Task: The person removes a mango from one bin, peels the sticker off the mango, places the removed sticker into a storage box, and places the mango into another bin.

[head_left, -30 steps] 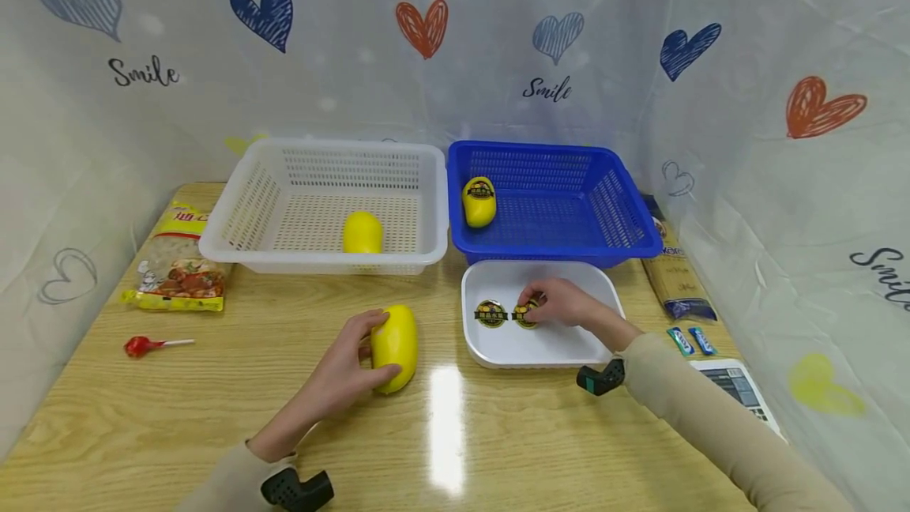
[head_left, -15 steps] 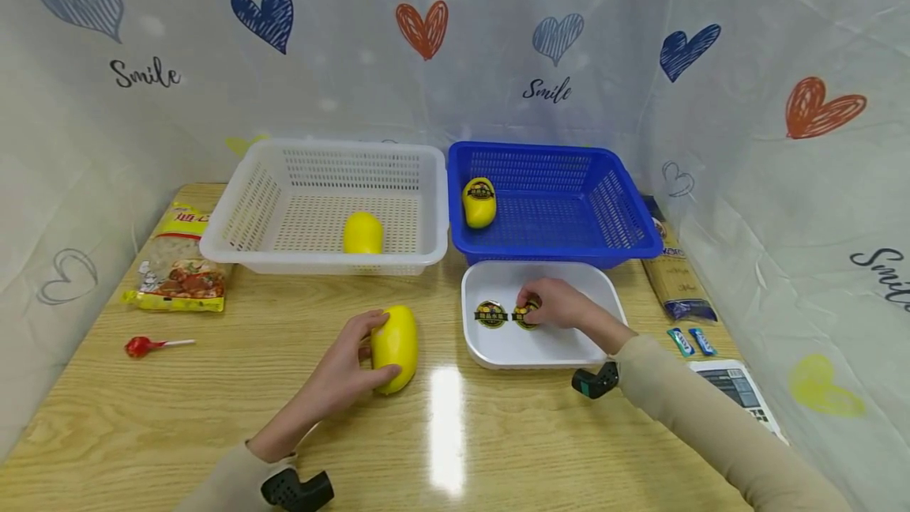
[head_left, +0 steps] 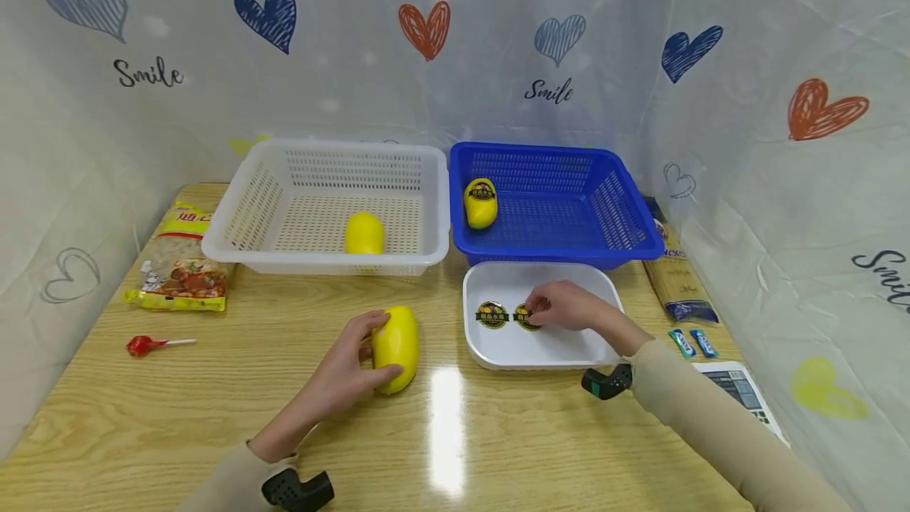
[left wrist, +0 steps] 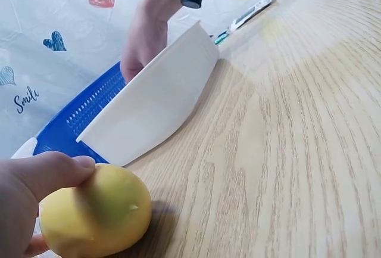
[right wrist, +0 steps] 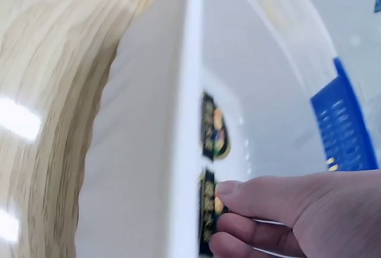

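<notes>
My left hand (head_left: 348, 363) grips a yellow mango (head_left: 396, 350) on the table, thumb on the near side and fingers over the far side. In the left wrist view the thumb lies along the top of the mango (left wrist: 98, 213). My right hand (head_left: 569, 308) reaches into a white tray (head_left: 547, 352), its thumb and curled fingers pinching at the right edge of a round black-and-gold fruit sticker (head_left: 524, 317). Part of that sticker is hidden behind the fingers. Just left of it in the tray lies a second such sticker (head_left: 492, 314), also visible in the right wrist view.
Behind stand a white basket (head_left: 327, 263) with one mango (head_left: 365, 234) and a blue basket (head_left: 562, 247) with a stickered mango (head_left: 481, 204). A food bag (head_left: 181, 259) and lollipop (head_left: 142, 346) lie left; a pasta pack (head_left: 678, 275), small candies (head_left: 693, 343) and white device (head_left: 739, 393) lie right.
The right hand has shifted slightly to the right at the sticker, uncovering a little more of it. The left hand and its mango have stayed in place.
</notes>
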`<state>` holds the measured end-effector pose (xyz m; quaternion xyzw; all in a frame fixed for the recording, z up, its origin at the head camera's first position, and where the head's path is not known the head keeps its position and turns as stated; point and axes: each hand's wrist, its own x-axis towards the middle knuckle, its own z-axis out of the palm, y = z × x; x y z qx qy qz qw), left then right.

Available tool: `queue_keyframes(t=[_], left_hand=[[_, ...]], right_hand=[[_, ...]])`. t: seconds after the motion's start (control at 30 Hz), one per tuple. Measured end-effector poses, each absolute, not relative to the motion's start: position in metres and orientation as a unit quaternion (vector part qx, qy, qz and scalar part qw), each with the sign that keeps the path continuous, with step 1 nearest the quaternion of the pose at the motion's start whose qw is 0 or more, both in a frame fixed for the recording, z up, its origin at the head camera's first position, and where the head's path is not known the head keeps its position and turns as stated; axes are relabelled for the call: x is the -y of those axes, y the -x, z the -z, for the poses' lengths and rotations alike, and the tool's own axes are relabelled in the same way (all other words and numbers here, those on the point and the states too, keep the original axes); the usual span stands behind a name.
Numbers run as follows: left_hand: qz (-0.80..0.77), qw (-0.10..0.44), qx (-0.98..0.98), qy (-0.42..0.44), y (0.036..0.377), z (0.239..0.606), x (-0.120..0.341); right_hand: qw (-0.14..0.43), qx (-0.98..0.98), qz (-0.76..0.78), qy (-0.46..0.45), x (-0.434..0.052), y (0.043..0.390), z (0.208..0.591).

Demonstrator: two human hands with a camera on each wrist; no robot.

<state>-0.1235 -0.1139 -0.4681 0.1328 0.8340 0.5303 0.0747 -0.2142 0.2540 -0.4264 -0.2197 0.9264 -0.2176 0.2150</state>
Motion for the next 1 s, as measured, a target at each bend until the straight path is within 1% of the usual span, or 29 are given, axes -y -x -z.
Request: queue_keyframes(t=[0.17,0.33,0.47,0.57,0.7,0.77,0.83,0.93,1.0], left_hand=[[-0.539,0.071,-0.829,-0.130,0.124,0.472,0.114],[-0.550,0.069,-0.823,-0.125,0.123,0.474,0.111],[-0.566,0.064,-0.814,-0.111,0.122,0.475,0.107],[-0.576,0.054,-0.808,-0.111,0.121,0.476,0.104],[-0.584,0.044,-0.802,-0.119,0.121,0.477,0.100],[-0.596,0.052,-0.792,-0.125,0.121,0.478,0.100],[-0.607,0.071,-0.781,-0.129,0.121,0.478,0.101],[-0.611,0.096,-0.772,-0.142,0.121,0.476,0.108],[-0.603,0.090,-0.777,-0.155,0.122,0.471,0.118]], right_hand=[[0.182,-0.914,0.257,0.256,-0.240,0.204,0.408],[0.131,-0.897,0.313,0.283,-0.208,0.186,0.388],[0.111,-0.880,0.339,0.314,-0.179,0.175,0.380],[0.120,-0.870,0.339,0.336,-0.158,0.170,0.380],[0.150,-0.867,0.330,0.342,-0.135,0.168,0.385],[0.160,-0.868,0.322,0.341,-0.126,0.169,0.389],[0.164,-0.871,0.308,0.345,-0.118,0.170,0.394],[0.149,-0.882,0.274,0.353,-0.109,0.170,0.401],[0.137,-0.889,0.254,0.355,-0.104,0.170,0.404]])
